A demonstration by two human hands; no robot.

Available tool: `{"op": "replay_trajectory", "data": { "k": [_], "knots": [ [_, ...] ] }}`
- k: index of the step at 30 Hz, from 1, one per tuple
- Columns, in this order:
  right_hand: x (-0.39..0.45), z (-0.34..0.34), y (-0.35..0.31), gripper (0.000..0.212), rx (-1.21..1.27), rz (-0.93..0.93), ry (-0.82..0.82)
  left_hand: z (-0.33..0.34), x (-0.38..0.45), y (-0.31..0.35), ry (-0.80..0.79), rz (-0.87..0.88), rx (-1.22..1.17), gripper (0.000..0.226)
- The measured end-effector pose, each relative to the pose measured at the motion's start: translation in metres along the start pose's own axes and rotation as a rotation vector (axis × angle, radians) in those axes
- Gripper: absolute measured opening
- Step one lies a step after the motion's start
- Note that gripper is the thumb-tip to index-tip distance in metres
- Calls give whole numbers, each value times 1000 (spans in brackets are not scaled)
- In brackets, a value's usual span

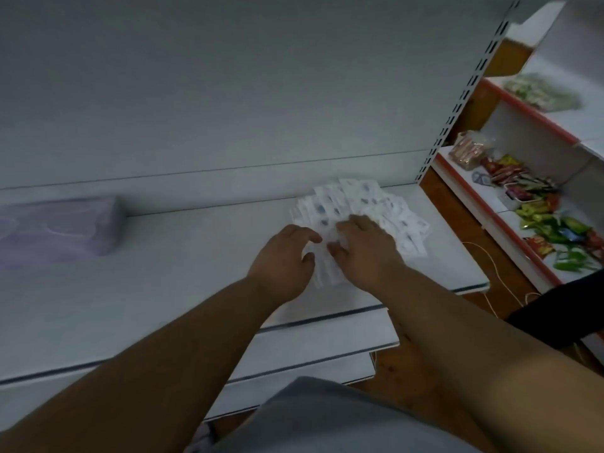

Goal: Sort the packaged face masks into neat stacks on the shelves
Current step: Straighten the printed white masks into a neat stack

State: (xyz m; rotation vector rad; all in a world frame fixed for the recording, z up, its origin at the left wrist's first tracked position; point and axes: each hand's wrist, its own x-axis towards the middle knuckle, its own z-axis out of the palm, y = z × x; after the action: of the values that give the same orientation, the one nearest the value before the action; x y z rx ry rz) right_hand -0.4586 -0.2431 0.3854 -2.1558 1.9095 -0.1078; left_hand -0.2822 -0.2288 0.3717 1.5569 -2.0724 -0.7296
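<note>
A loose, fanned-out pile of white packaged face masks point(353, 204) with blue marks lies at the right end of the white shelf point(163, 289). My left hand point(284, 263) rests at the pile's left near corner, fingers curled against a few packets. My right hand point(362, 246) lies flat on top of the pile, fingers pressing down on the packets. The image is blurred, so the grip on single packets is unclear. A stack of purple packaged masks point(55, 230) sits at the shelf's far left.
A slotted upright post point(457, 103) closes the shelf's right end. Beyond it stands another shelving unit with red edges point(529, 119), holding colourful snack packets point(549, 223). A lower shelf point(327, 341) juts out below. A white cable point(493, 273) hangs by the wooden floor.
</note>
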Motion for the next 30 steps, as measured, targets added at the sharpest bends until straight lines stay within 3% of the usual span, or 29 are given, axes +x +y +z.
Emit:
{"op": "replay_trajectory", "data": {
  "k": [3, 6, 9, 13, 18, 21, 28, 30],
  "knots": [
    [0, 0, 9, 47, 78, -97, 32, 11, 11, 13, -26, -109, -65, 29],
    [5, -6, 25, 50, 34, -63, 120, 17, 19, 21, -13, -221, -130, 27],
    [13, -7, 41, 49, 45, 9, 25, 21, 28, 29, 87, -365, -270, 34],
    [10, -7, 47, 41, 145, -117, 20, 28, 43, 35, 188, -672, -715, 31],
    [3, -1, 48, 32, 292, -264, 145, 23, 50, 36, 237, -881, -1068, 27],
    [5, 2, 49, 36, 293, -118, 123, 24, 52, 35, 236, -904, -1098, 23],
    [-2, -8, 34, 29, 666, -166, -38, 24, 55, 36, 221, -860, -973, 18],
    [-3, -8, 32, 26, 800, -148, -12, 21, 53, 31, 202, -855, -1003, 21]
  ]
}}
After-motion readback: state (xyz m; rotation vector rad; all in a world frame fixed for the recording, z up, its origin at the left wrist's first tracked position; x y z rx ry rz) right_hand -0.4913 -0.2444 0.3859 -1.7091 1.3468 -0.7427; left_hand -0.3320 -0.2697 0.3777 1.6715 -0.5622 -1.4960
